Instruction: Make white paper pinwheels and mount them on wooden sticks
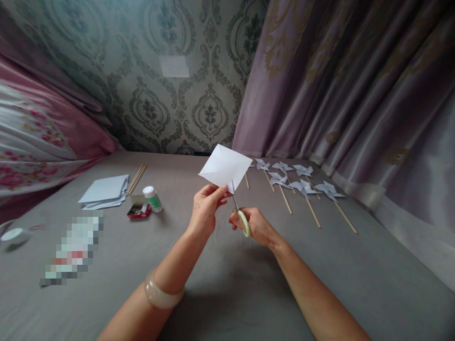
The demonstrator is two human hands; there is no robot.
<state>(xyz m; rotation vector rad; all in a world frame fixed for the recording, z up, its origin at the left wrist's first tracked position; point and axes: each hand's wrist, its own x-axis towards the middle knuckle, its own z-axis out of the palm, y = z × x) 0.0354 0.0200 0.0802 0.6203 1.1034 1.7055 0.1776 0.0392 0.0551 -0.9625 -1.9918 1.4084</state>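
Observation:
My left hand [205, 208] pinches the lower corner of a white square of paper [224, 167] and holds it up over the grey surface [227, 284]. My right hand [254, 226] grips green-handled scissors [240, 215]. Their blades point up into the paper's bottom corner. A pale bangle sits on my left wrist.
Several finished white paper pinwheels on wooden sticks [302, 187] lie at the back right. A stack of white paper [104, 190], loose sticks [136, 178], a small red tin [139, 209] and a green-labelled glue bottle [153, 198] lie to the left. A tape roll [14, 236] sits far left. Curtains hang on the right.

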